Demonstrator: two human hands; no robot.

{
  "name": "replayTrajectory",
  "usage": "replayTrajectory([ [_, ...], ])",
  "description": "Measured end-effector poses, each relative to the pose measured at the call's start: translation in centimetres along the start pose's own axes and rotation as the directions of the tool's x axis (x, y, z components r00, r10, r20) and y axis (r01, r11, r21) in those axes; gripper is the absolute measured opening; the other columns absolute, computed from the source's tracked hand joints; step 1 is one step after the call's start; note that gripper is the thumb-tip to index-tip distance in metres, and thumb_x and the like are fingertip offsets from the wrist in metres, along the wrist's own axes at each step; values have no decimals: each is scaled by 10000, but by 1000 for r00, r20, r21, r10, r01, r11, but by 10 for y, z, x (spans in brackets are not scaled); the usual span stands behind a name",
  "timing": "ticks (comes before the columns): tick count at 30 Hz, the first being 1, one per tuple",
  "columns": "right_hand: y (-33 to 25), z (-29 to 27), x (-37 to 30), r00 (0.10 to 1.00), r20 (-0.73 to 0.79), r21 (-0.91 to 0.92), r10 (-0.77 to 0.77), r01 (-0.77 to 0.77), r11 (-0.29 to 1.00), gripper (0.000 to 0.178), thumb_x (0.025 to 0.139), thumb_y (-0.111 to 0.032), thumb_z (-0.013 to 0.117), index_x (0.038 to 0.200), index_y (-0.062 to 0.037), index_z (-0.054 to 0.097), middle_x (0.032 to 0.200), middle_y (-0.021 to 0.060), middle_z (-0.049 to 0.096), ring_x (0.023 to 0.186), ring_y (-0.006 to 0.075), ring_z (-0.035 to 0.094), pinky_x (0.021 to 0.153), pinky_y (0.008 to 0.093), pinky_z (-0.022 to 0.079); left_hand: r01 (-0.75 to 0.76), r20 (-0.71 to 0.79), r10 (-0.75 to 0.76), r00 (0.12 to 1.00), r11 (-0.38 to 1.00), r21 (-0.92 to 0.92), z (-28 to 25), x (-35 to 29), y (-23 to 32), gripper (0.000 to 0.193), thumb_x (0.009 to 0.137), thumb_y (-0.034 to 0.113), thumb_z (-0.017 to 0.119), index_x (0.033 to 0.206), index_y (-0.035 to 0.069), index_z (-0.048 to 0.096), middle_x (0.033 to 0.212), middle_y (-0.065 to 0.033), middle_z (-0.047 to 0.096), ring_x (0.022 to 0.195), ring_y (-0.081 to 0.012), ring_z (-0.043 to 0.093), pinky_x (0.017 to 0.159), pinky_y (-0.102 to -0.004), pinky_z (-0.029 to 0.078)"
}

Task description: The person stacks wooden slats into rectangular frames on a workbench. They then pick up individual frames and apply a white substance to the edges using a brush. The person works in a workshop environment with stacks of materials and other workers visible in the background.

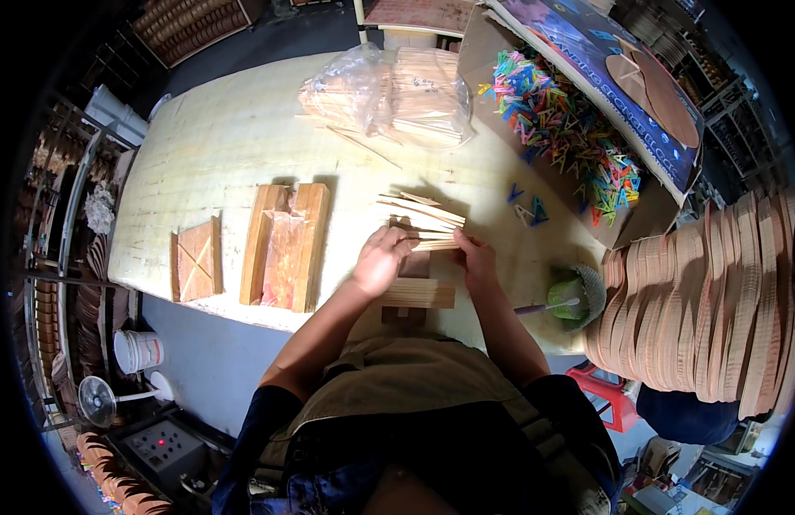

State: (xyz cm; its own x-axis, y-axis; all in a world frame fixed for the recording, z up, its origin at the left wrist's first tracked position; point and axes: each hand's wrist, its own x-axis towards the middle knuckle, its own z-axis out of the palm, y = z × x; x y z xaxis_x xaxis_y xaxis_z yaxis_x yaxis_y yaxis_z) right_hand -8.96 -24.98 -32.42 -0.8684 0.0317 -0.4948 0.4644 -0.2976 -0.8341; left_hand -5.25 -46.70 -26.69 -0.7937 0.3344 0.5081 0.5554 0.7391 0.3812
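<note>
My left hand (pixel 383 257) and my right hand (pixel 477 256) are closed on opposite ends of several thin pale wooden sticks (pixel 433 239), held roughly crosswise over the table. More loose sticks (pixel 425 209) lie just beyond my fingers, fanned out at an angle. Below the hands, close to the table's near edge, is a wooden block or jig (pixel 418 293) with pale strips lying across it. My fingers hide part of the sticks' ends.
Left of my arms a wooden trough (pixel 286 245) and a small wooden frame (pixel 196 259) lie on the table (pixel 191 154). Bagged sticks (pixel 427 94) sit at the back. Coloured clips fill a cardboard box (pixel 625 225). A green cup (pixel 573 296) and stacked curved wooden pieces (pixel 698 296) stand right.
</note>
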Motion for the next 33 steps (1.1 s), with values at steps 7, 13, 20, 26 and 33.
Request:
replayTrajectory([
  [7, -12, 0, -5, 1000, 25, -155, -9, 13, 988, 307, 828, -329, 749, 882, -32, 691, 770, 24, 657, 624, 105, 585, 575, 240, 478, 31, 86, -34, 996, 999, 27, -2, -2, 3, 212, 749, 65, 637, 959, 61, 664, 917, -77, 599, 901, -267, 585, 823, -373, 493],
  [13, -21, 3, -12, 996, 81, -218, -20, 37, 975, 298, 815, -322, 754, 879, -36, 704, 780, 25, 667, 653, 102, 585, 598, 244, 476, 28, 71, -30, 997, 999, 25, -4, -2, 5, 200, 777, 82, 611, 968, 60, 666, 971, -83, 605, 929, -288, 579, 858, -385, 474],
  [20, -27, 0, -13, 979, 172, -121, 107, -86, 989, 190, 829, -256, 727, 897, -80, 702, 765, -1, 652, 656, 99, 588, 620, 266, 498, 45, 91, -51, 995, 996, 72, 2, -6, 1, 297, 782, 118, 624, 1075, 72, 651, 1012, -74, 608, 951, -277, 572, 857, -379, 470],
  [26, -27, 11, -15, 987, 90, 41, 133, -138, 990, 153, 844, -224, 699, 926, -95, 685, 732, -6, 618, 623, 107, 575, 583, 275, 488, 13, 58, -18, 998, 997, 80, 1, -2, 1, 351, 793, 125, 630, 1140, 74, 635, 981, -80, 610, 927, -269, 577, 854, -379, 473],
  [33, -20, 8, -13, 994, 77, -29, 82, -80, 996, 167, 833, -248, 689, 902, -96, 677, 758, 5, 613, 632, 111, 564, 574, 270, 473, 11, 87, -16, 996, 998, 59, -7, -2, 3, 318, 781, 82, 611, 1095, 83, 664, 1074, -78, 608, 997, -259, 570, 883, -374, 471],
])
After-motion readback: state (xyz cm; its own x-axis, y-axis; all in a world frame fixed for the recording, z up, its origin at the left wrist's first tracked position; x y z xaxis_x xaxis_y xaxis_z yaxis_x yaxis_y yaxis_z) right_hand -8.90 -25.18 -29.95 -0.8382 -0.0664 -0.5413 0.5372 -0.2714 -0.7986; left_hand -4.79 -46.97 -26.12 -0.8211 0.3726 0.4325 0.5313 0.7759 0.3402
